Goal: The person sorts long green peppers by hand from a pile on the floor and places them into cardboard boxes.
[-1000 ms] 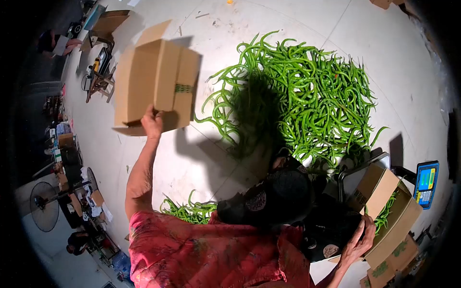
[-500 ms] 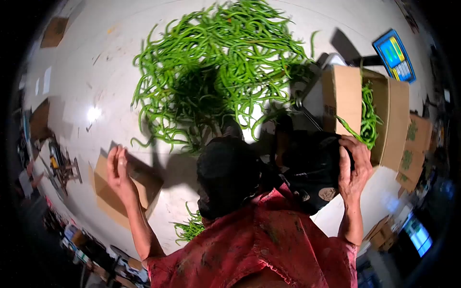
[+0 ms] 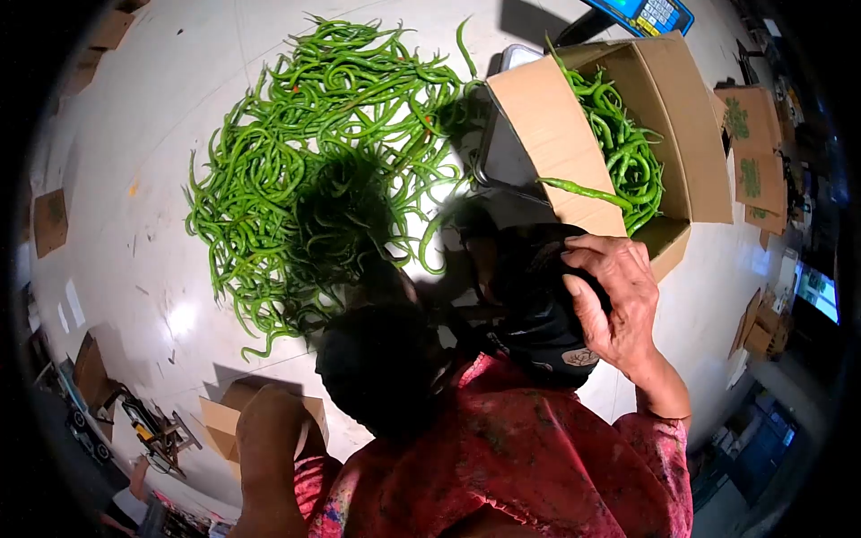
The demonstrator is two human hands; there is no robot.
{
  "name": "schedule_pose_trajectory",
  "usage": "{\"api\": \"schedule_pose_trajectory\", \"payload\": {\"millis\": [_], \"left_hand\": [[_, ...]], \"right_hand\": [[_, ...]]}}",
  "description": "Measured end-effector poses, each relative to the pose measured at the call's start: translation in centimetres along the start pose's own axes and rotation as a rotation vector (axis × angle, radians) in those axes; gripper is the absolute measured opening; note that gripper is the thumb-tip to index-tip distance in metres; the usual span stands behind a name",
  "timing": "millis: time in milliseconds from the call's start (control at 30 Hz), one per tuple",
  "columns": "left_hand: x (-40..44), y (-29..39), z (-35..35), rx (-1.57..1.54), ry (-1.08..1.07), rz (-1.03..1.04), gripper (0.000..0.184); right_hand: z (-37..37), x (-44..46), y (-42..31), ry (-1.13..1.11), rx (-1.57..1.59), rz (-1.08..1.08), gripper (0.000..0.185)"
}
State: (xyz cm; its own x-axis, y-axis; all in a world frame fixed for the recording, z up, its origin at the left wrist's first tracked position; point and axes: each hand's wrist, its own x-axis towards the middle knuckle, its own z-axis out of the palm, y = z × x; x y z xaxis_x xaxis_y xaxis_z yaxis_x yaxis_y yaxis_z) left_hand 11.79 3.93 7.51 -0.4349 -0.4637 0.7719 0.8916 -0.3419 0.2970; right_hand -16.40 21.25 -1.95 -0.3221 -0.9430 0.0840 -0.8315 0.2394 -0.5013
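My right hand (image 3: 614,296) rests on the dark cloth of my right knee (image 3: 534,305), its fingers apart and holding nothing. Just beyond it stands an open cardboard box (image 3: 552,130) partly filled with long green chili peppers (image 3: 632,166). One chili pepper (image 3: 583,190) lies across the box's near flap. My left arm (image 3: 269,457) is bent at the lower left, and its hand does not show. A broad heap of green chili peppers (image 3: 269,170) covers the floor in front of me, partly in my shadow.
The box sits by a scale platform (image 3: 507,161) with a blue display unit (image 3: 659,13) behind. A smaller open carton (image 3: 220,426) stands beside my left arm. Flattened cardboard (image 3: 753,143) lies at right, and a wooden stool (image 3: 161,439) is at lower left.
My view has swung to the right, bringing the filled box nearer the middle. The left hand, raised with fingers visible before, has dropped out of sight. My right hand stays at the knee.
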Motion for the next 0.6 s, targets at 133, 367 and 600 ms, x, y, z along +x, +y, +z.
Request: {"api": "schedule_pose_trajectory", "payload": {"millis": [133, 367, 600], "left_hand": [[0.1, -1.2, -0.7, 0.08, -0.014, 0.064, 0.052], [0.9, -4.8, -7.2, 0.691, 0.065, 0.127, 0.051], [-9.7, -17.5, -30.7, 1.411, 0.164, -0.999, 0.054]], "right_hand": [[-0.2, 0.2, 0.2, -0.029, 0.013, -0.009, 0.02], [-0.7, -0.1, 0.7, -0.055, 0.044, 0.012, 0.024], [-1.0, 0.0, 0.9, -0.093, 0.053, -0.001, 0.024]]}}
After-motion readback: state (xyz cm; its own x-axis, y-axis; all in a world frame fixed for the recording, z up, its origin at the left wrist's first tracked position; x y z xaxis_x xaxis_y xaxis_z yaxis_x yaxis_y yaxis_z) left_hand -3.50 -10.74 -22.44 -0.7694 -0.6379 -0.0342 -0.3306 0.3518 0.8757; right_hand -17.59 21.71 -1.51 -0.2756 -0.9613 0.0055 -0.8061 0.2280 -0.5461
